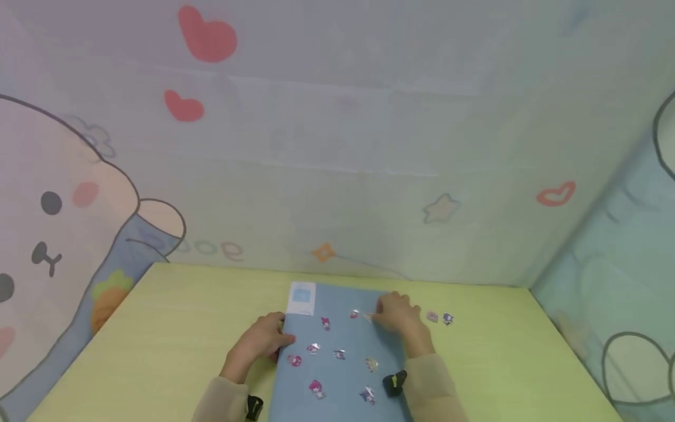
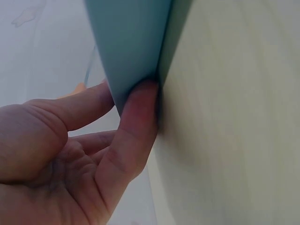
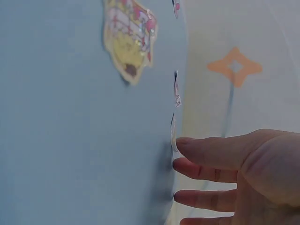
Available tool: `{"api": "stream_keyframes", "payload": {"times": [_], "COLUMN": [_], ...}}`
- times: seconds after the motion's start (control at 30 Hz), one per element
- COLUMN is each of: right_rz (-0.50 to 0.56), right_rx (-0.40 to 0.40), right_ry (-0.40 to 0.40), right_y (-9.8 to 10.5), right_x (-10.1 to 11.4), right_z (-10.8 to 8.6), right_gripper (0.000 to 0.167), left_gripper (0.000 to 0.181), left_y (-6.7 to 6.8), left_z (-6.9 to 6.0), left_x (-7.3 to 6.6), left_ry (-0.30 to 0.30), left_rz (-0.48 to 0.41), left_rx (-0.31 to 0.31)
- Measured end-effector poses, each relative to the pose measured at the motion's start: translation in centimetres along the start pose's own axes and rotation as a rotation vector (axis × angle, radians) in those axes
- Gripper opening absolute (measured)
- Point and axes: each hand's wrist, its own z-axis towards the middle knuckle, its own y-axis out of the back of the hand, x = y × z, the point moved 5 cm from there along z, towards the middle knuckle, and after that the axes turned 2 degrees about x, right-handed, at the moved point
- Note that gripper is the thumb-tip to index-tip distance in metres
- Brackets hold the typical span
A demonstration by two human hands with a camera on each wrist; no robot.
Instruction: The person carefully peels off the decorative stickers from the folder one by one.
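A blue folder [image 1: 348, 337] with several small cartoon stickers on its cover lies on the yellow table. My left hand [image 1: 263, 335] grips its left edge. In the left wrist view the thumb is on the upper side and a finger [image 2: 136, 117] tucks in low against the table. Over the upper right of the cover, my right hand [image 1: 396, 313] touches a small pale sticker [image 1: 367, 317] with the thumb. The right wrist view shows that sticker [image 3: 174, 133] nearly edge-on at the thumb tip, with the other fingertips [image 3: 180, 196] against the cover.
Two loose stickers [image 1: 440, 317] lie on the table right of the folder. A white label [image 1: 301, 299] sits in the cover's upper left corner. Behind the table [image 1: 158, 340] hangs a printed cloth backdrop [image 1: 327, 146], and more cloth [image 1: 622, 264] borders the right side.
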Motion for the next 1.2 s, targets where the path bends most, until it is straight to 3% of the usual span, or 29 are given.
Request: {"api": "stream_keyframes", "payload": {"times": [0.43,1.2], "right_rz": [0.001,-0.007], "right_rx": [-0.019,-0.067], "right_ry": [0.043,0.175], "right_y": [-0.1,2.7], "right_x": [0.7,1.1], "right_z": [0.0,-1.8], "right_gripper": [0.007,0.008], "left_gripper": [0.039,0.041], "left_y": [-0.1,0.0], "left_z": [-0.2,-0.3], "left_x": [-0.2,-0.4], "left_ry": [-0.002,-0.016], "left_rz": [-0.005,-0.017], "left_rx": [0.004,0.007]}}
